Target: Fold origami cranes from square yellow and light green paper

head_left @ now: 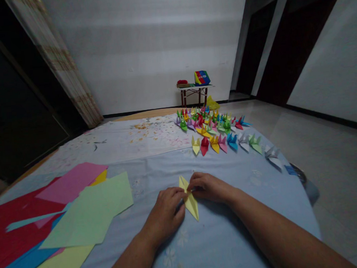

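A pale yellow folded paper (191,207), long and narrow with pointed ends, lies on the blue tablecloth between my hands. My left hand (168,205) pinches its left edge near the middle, fingers closed together. From the other side, my right hand (208,186) grips the paper's right edge with thumb and fingertips. Both hands' fingertips nearly meet over the centre of the fold. Beyond them stands a row of folded paper cranes, among them a red crane (204,146) and a blue crane (232,141).
Loose sheets lie at the left, with a light green sheet (88,212) above a red sheet (12,232) and a pink sheet (75,182). Many more cranes crowd the far right of the round table (250,236). A small stand (195,87) holds a colourful box (202,78) by the wall.
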A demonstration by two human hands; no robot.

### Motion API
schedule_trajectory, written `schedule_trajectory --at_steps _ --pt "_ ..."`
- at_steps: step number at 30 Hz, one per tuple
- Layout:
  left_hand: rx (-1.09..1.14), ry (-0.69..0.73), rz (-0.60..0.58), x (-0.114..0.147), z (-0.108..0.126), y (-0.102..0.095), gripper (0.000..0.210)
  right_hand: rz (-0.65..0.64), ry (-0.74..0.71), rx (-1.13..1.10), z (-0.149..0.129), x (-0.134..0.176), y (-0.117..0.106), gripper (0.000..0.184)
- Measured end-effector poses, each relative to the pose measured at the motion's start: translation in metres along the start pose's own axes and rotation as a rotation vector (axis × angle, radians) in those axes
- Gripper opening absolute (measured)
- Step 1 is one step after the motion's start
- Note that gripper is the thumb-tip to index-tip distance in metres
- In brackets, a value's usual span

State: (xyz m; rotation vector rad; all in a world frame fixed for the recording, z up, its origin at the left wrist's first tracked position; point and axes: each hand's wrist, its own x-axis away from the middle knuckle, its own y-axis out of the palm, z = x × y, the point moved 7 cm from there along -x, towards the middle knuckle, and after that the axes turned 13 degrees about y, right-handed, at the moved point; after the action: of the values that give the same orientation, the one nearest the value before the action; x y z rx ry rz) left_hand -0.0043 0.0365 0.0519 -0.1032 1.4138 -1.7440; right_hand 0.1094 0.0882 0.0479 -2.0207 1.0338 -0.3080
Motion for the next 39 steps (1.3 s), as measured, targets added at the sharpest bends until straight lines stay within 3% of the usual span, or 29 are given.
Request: schedule_trajectory --at_steps 7,23,33,36,39 --pt "-0.001 -0.013 -0.035 0.000 -0.001 0.002 0.025 0.093 -0.047 0.169 -0.011 0.000 -0.001 0.015" --pt "0.011 -0.034 -0.046 0.002 -0.004 0.002 0.030 0.008 -0.093 0.185 -0.010 0.006 0.000 0.014" --pt "0.031 -0.059 -0.031 -0.003 -0.004 0.003 0.024 -0.006 0.034 0.169 0.001 0.003 0.000 0.013" --pt "0.033 -0.102 -0.025 -0.007 -0.010 0.005 0.013 0.013 0.105 0.170 0.004 0.001 0.000 0.014" --pt "0.039 -0.157 -0.006 -0.008 -0.017 0.008 0.016 0.020 0.150 0.136 0.007 -0.001 0.001 0.014"
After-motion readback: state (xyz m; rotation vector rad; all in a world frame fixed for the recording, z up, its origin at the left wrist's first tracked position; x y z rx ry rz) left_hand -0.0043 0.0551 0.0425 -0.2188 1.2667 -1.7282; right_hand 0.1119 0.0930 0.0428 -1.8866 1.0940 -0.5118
